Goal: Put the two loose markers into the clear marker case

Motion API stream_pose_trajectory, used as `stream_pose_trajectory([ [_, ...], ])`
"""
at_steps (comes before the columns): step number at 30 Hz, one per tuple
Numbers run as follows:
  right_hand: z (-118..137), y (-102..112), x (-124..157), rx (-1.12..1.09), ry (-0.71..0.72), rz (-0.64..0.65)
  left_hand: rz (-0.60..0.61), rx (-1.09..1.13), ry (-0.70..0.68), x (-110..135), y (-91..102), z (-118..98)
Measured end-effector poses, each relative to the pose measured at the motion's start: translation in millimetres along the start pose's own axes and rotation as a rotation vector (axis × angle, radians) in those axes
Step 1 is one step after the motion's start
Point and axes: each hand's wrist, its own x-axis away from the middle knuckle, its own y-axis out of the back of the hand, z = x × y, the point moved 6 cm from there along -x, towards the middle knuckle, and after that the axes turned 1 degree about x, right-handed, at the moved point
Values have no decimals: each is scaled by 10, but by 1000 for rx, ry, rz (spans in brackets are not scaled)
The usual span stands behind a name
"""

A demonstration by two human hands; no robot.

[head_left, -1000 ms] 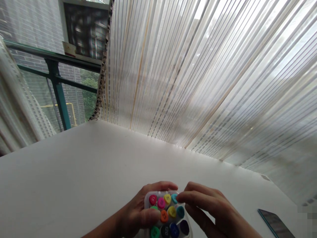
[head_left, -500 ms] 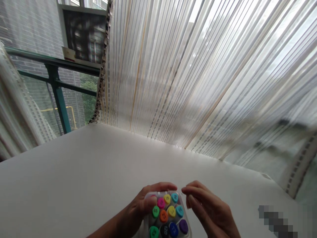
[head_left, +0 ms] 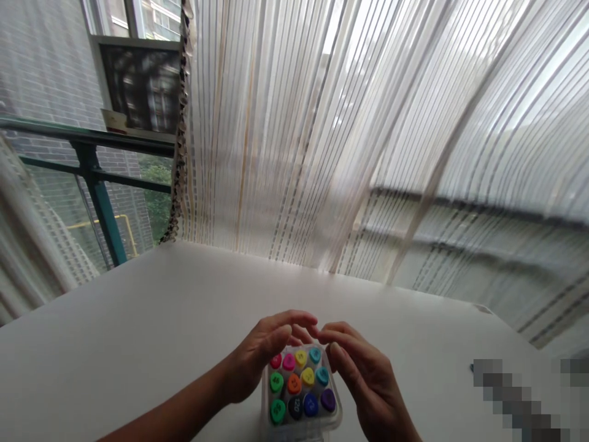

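Observation:
A clear plastic marker box [head_left: 269, 410] stands on the white table [head_left: 138, 331] near its front edge, filled with upright markers whose coloured caps [head_left: 294, 383] face up. My left hand [head_left: 260, 356] is against the box's left side, fingers curled over its far-left corner and thumb lifted above the pink caps. My right hand [head_left: 365, 383] is beside the box's right side, with its fingers apart and bent toward the far-right corner. The fingertips of both hands nearly meet above the box's far edge. Neither hand has a marker in it.
A sheer striped curtain [head_left: 350, 141] hangs along the table's far edge and billows inward on the right. At the left a window with a green railing [head_left: 99, 202] shows brick buildings. A pixelated patch [head_left: 519, 393] lies on the table at the right.
The view tilted up and the curtain billowed in at the right. My left thumb came off the caps. My right hand moved closer to the box's far-right corner.

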Motion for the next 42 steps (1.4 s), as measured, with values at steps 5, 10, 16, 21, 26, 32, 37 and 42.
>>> stream_pose_trajectory([
  [5, 8, -72, 27, 83, 32, 92, 2, -81, 14, -47, 71, -17],
  [10, 5, -38, 35, 91, 49, 53, -13, -20, -51, -71, 61, 105],
  [16, 105, -103, -90, 146, 84, 117, -168, 24, -62, 76, 114, 236],
  [21, 94, -180, -145, 81, 14, 193, -288, 47, -62, 159, 156, 334],
  [26, 110, -167, -153, 82, 26, 221, -219, 69, -62, 119, 90, 320],
  [32, 211, -183, -191, 73, 48, 266, -206, 38, -91, 96, 82, 237],
  [37, 215, -220, -201, 86, 72, 295, -213, 1, -97, 97, 91, 228],
  [42, 244, -196, -235, 118, 78, 293, -194, 49, -121, 109, 83, 248],
])
